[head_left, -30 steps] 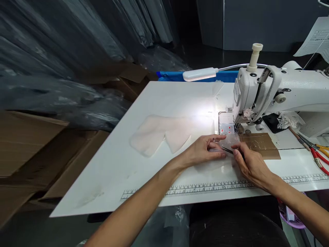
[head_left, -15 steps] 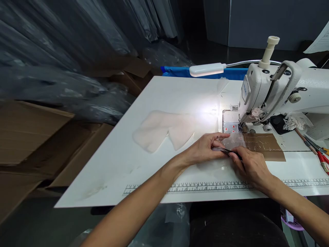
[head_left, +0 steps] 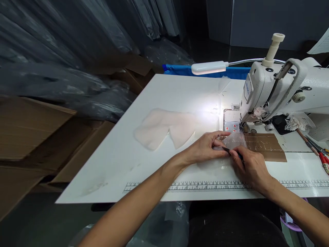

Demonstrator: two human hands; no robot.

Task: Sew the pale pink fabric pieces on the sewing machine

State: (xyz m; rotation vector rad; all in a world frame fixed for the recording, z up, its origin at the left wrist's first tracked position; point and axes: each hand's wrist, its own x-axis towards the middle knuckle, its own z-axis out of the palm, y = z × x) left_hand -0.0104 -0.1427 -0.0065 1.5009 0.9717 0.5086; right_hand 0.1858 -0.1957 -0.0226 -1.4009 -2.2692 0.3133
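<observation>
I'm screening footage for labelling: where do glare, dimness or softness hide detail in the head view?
Head view: white glare on the table below the lamp, into which the pink fabric's right end fades; boxes at left dim and soft; sheer fabric hazy-edged; dark tool in the right hand partly hidden by fingers.

Sewing machine [head_left: 277,89] — white; cardboard [head_left: 264,147] — brown.

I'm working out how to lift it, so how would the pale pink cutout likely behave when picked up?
The pale pink cutout looks thin and lies flat, so it is probably floppy and light. The notch in its near edge suggests that the parts either side could droop separately.
</observation>
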